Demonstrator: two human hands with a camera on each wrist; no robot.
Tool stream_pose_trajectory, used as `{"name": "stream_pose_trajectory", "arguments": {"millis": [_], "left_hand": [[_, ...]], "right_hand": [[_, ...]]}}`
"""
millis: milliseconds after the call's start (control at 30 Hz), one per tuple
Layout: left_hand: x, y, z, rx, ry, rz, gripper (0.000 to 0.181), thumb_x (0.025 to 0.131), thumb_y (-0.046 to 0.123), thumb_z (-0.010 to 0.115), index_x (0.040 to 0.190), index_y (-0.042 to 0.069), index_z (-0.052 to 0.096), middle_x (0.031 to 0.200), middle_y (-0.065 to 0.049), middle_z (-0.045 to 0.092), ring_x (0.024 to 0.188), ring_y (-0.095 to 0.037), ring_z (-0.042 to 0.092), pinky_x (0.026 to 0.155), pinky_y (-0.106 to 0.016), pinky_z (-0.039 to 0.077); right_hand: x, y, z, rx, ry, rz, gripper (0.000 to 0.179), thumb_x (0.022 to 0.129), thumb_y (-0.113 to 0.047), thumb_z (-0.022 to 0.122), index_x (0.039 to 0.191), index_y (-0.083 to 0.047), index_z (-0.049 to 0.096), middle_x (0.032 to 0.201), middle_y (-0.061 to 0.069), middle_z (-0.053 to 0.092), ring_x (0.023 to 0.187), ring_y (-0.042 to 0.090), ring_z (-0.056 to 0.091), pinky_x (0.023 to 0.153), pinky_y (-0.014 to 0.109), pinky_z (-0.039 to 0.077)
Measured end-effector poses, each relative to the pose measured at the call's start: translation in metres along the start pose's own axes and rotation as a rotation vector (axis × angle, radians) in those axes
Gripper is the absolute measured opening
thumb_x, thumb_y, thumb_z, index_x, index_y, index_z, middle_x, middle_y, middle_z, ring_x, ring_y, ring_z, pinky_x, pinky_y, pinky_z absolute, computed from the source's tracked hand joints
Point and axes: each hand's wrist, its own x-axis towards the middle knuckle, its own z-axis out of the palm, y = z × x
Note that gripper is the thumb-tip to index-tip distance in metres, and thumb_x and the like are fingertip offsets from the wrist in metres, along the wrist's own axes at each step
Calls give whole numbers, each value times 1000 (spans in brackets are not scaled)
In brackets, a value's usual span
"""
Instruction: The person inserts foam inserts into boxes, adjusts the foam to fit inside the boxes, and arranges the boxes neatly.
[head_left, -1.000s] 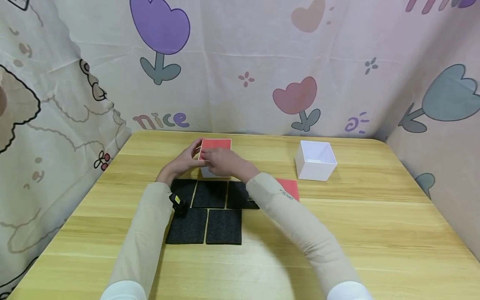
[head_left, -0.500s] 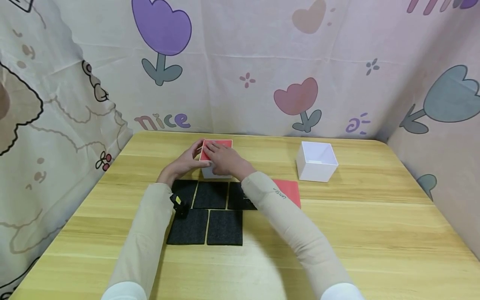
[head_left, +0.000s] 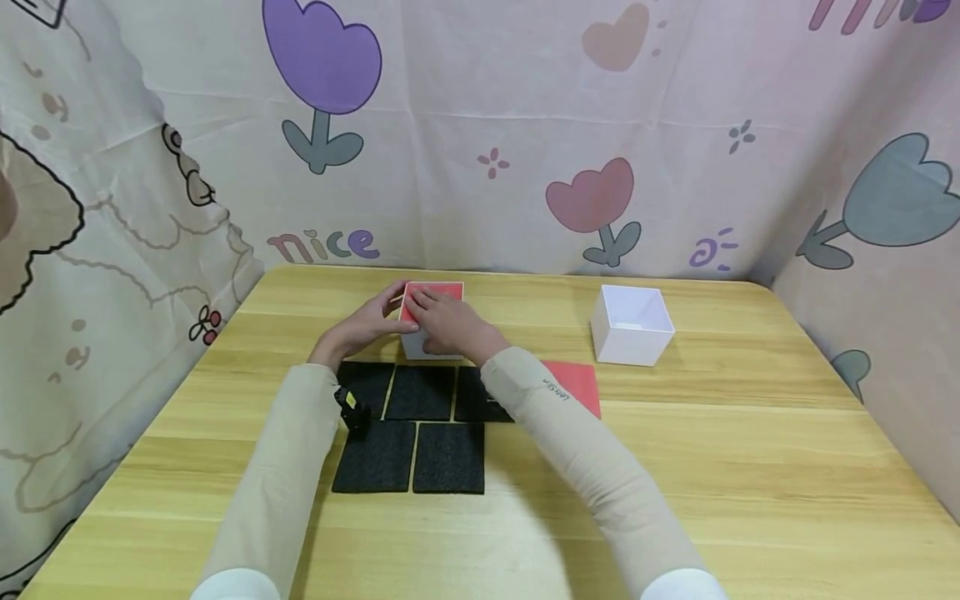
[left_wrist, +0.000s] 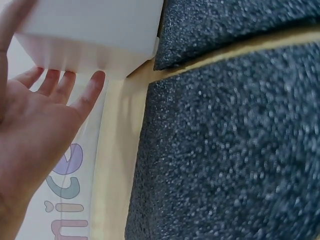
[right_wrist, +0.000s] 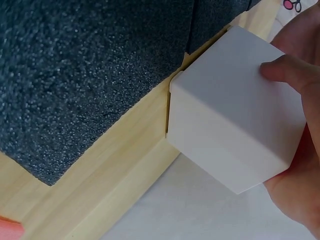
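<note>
A white box (head_left: 432, 347) with a red square panel (head_left: 446, 289) in its top stands at the table's far left. My left hand (head_left: 365, 323) grips its left side, the thumb at the front. Across in the left wrist view, fingertips of the left hand (left_wrist: 47, 110) touch a white face of the box (left_wrist: 90, 25). Extended fingers of my right hand (head_left: 455, 323) press on the red panel. A thumb (right_wrist: 282, 70) lies against one face of the box (right_wrist: 240, 90) in the right wrist view. The panel's underside is hidden.
Several black square pads (head_left: 447, 457) lie in two rows before the box. A red square (head_left: 576, 386) lies right of them, partly behind my right sleeve (head_left: 577, 442). A second white box (head_left: 632, 325), open at the top, stands at the far right. A printed curtain (head_left: 465, 192) hangs behind.
My right hand's fingers have spread and shifted slightly further across the red panel. The left hand keeps its grip, and the box stays in place.
</note>
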Motion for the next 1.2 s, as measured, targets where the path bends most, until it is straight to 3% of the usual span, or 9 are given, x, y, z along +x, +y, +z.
{"name": "stream_pose_trajectory", "arguments": {"millis": [267, 500, 667, 933, 1200], "left_hand": [[0, -3, -1, -10, 14, 3, 90, 92, 9, 63, 156, 13, 0, 161, -8, 0, 146, -30, 3, 112, -52, 20], [1, -6, 2, -39, 18, -5, 89, 92, 10, 63, 157, 15, 2, 161, -6, 3, 145, -29, 6, 111, -51, 23], [2, -5, 3, -41, 31, 8, 91, 91, 9, 64, 156, 11, 2, 160, -8, 5, 145, -30, 7, 111, -52, 25], [2, -4, 5, -56, 53, -3, 93, 89, 10, 65, 156, 11, 1, 160, -9, 6, 145, -30, 6, 112, -51, 23], [1, -6, 8, -85, 73, -6, 91, 90, 10, 66, 157, 13, 3, 160, -8, 8, 144, -29, 9, 111, -51, 25]], "right_hand": [[2, 1, 1, 8, -29, 15, 77, 93, -34, 62, 153, -6, 23, 158, 11, 17, 145, 25, 16, 114, 34, 20], [-12, 11, -4, 146, -34, 11, 72, 91, -27, 65, 151, -5, 31, 157, 11, 24, 144, 23, 19, 114, 33, 18], [-35, 28, -9, 290, -8, 45, 78, 89, -26, 71, 151, -3, 30, 157, 13, 23, 144, 26, 19, 114, 35, 20], [-82, 58, 1, 561, -37, 74, 78, 93, -23, 65, 152, 0, 19, 159, 15, 15, 145, 26, 14, 115, 36, 16], [-133, 80, 21, 651, -45, 97, 73, 95, -23, 62, 149, 7, 25, 154, 21, 27, 141, 33, 26, 113, 43, 22]]}}
